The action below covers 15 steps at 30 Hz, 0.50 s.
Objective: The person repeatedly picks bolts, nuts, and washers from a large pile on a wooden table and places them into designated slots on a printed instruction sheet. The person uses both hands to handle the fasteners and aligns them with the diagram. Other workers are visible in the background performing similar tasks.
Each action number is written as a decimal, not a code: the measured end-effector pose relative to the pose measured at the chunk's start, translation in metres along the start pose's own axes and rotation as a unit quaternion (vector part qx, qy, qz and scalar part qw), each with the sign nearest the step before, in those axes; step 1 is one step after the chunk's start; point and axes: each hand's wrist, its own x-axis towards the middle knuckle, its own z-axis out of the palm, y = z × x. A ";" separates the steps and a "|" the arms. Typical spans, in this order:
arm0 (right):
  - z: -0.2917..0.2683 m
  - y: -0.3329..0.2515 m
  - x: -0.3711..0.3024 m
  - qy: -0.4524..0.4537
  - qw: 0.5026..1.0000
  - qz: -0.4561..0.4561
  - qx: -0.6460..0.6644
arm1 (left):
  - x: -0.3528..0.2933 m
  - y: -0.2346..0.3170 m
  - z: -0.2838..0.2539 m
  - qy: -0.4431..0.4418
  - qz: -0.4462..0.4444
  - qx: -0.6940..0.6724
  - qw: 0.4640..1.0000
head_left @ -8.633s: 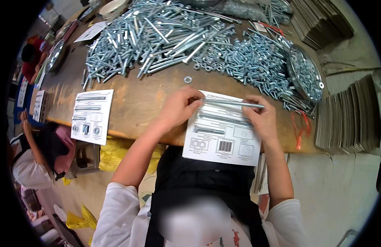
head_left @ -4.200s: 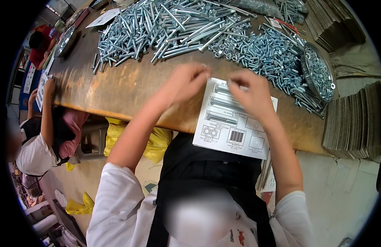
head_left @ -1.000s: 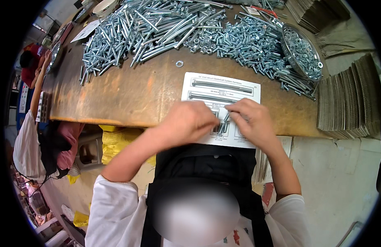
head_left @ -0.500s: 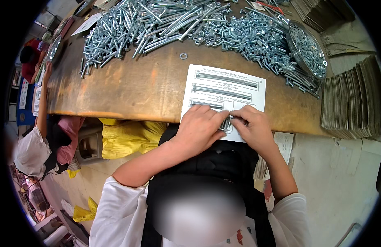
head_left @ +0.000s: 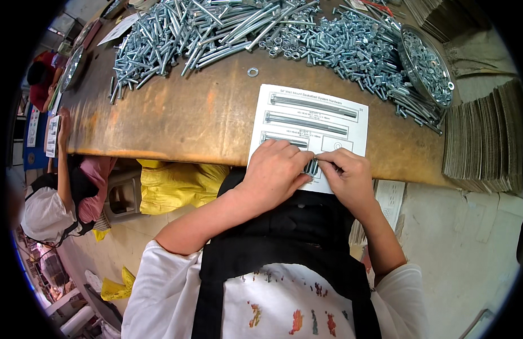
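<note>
A white sheet (head_left: pixel 357 133) with bolts shown in outlined boxes lies at the table's front edge; I cannot tell whether the long ones are printed or real. My left hand (head_left: pixel 275 172) rests over its lower left, fingers together and bent. Short bolts (head_left: pixel 312 168) stand out between the index finger and thumb of that hand. Closed in a pinch at the upper end of these bolts is my right hand (head_left: pixel 347 176); what its fingertips grip is hidden. A metal nut or thick washer (head_left: pixel 252 72) lies alone beyond the sheet.
Long bolts (head_left: pixel 160 48) are heaped at the back left, short bolts (head_left: pixel 352 51) at the back right. A round metal tray (head_left: pixel 407 59) of small hardware tilts beside them. Stacked cardboard (head_left: pixel 482 141) stands right; a yellow sack (head_left: pixel 179 186) lies below the edge. Another person (head_left: pixel 49 209) sits left.
My hands stay nearly in place, the right fingertips shifting slightly at the short bolts. The view tilts a little. At the left, the other person's arm has lowered towards a printed sheet.
</note>
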 end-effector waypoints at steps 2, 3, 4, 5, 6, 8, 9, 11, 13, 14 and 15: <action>0.001 0.000 -0.001 0.003 1.000 -0.008 -0.005 | -0.001 0.000 0.000 0.001 0.000 0.000 1.000; 0.002 0.000 -0.002 0.007 1.000 -0.010 -0.009 | -0.001 -0.001 0.000 0.002 0.000 -0.001 1.000; 0.004 -0.001 -0.003 0.011 1.000 -0.011 -0.013 | -0.001 -0.001 0.001 0.001 0.002 0.000 1.000; 0.006 -0.001 -0.004 0.024 0.999 -0.020 -0.018 | 0.000 -0.003 0.001 0.000 0.005 0.001 1.000; 0.006 0.001 -0.005 0.037 0.999 -0.028 -0.025 | 0.002 -0.002 0.002 0.000 0.010 0.000 1.000; 0.010 0.001 -0.011 0.034 0.997 -0.039 -0.059 | -0.003 0.000 0.002 -0.018 -0.003 0.001 1.000; 0.006 0.003 -0.012 0.025 0.994 -0.048 -0.099 | 0.002 0.000 0.002 -0.014 0.003 -0.001 1.000; -0.004 0.005 -0.011 0.001 0.998 -0.017 -0.063 | 0.002 0.002 0.000 -0.023 0.000 0.003 1.000; -0.030 0.000 0.007 0.025 1.000 0.017 0.008 | 0.004 0.009 -0.014 -0.013 -0.005 0.000 1.000; -0.050 0.017 0.020 0.101 0.992 -0.028 -0.076 | 0.001 0.009 -0.017 0.004 -0.014 -0.007 1.000; -0.077 0.021 0.042 0.184 0.981 0.001 -0.061 | 0.002 0.010 -0.025 0.007 -0.024 0.003 1.000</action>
